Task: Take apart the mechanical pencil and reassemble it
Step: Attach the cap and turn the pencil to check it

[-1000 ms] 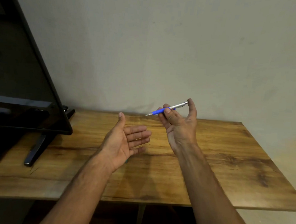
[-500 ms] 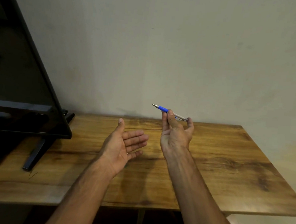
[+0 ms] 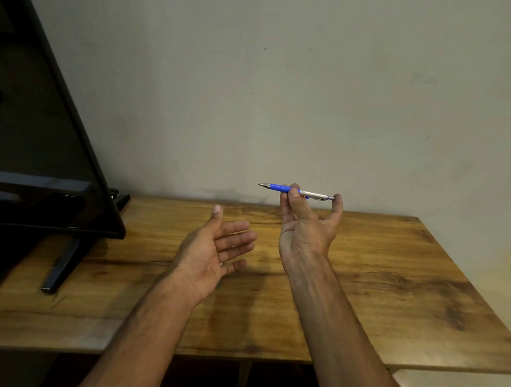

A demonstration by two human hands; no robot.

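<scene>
No writing is showing legibly anywhere: the mechanical pencil [image 3: 314, 194] between the fingers of the right hand [image 3: 304, 229] is bearing no readable marking, nor is the dark screen [image 3: 41, 150].

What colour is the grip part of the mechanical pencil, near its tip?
Blue, on the slim silver mechanical pencil; the head view shows it best.

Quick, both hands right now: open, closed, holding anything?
Left hand: open, palm up, holding nothing.
Right hand: pinches the mechanical pencil, tip pointing left.
</scene>
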